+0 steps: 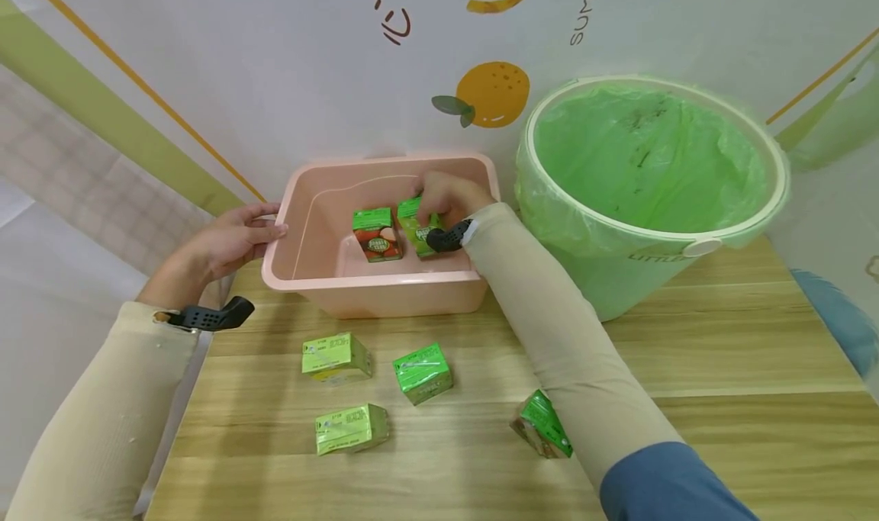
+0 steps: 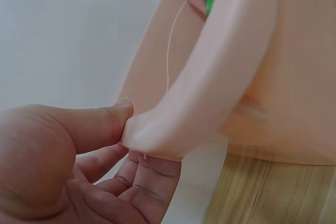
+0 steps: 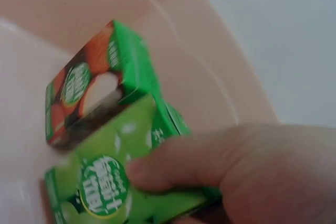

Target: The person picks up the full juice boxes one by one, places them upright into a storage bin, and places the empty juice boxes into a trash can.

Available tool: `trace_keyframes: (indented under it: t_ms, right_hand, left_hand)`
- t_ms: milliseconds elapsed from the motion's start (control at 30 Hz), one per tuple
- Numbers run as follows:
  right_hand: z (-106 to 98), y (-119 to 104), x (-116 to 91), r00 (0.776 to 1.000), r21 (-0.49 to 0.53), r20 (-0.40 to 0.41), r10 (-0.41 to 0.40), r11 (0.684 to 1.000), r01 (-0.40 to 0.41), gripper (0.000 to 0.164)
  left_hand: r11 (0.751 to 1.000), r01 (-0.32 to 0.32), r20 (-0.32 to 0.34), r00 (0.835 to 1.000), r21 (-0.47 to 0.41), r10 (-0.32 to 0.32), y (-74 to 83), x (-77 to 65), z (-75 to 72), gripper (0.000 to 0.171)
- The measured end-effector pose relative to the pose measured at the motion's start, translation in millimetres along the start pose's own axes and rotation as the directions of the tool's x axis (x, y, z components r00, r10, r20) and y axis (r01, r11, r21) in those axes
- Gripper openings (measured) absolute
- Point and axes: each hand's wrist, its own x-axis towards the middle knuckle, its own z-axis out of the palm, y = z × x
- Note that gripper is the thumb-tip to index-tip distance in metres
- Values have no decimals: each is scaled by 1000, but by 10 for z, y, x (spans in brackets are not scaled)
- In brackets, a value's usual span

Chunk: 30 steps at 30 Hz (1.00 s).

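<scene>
Near the middle of the head view, the person's right hand (image 1: 453, 194) grips a green juice carton (image 1: 416, 239) inside a pink plastic tub (image 1: 378, 283). Just beside it is a red-fronted carton (image 1: 378, 240) (also green-topped). The left hand (image 1: 233, 240), at centre left, pinches the tub's rim. Four more cartons (image 1: 423, 374) occupy the lower middle; a bag-lined green bin (image 1: 594, 265) stands upper right.

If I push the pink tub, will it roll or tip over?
The pink tub probably won't roll, because its sides look fairly flat. It looks wide and low, so it would likely slide before tipping. The left hand pinches it at one end, which might steady it too.
</scene>
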Motion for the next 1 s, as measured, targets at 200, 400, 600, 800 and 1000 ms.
trace_keyframes:
  t_ms: [200, 400, 600, 800, 1000]
  right_hand:
    - [69, 17, 21, 998, -89, 55, -11, 996, 16, 51]
    - [92, 15, 44, 1000, -236, 26, 5, 972, 1, 52]
    - [113, 9, 44, 999, -238, 36, 28, 971, -19, 54]
    - [121, -3, 42, 1000, -330, 23, -8, 944, 15, 42]
    - [122, -19, 18, 999, -345, 43, -24, 938, 37, 46]
  left_hand:
    - [1000, 3, -9, 1000, 2, -3, 10, 6, 15, 72]
    - [1000, -5, -3, 1000, 13, 5, 5, 8, 17, 72]
    - [1000, -1, -1, 1000, -2, 1, -6, 5, 8, 73]
    - [1000, -5, -1, 1000, 8, 6, -10, -1, 6, 73]
    - [1000, 2, -20, 1000, 30, -1, -14, -20, 29, 74]
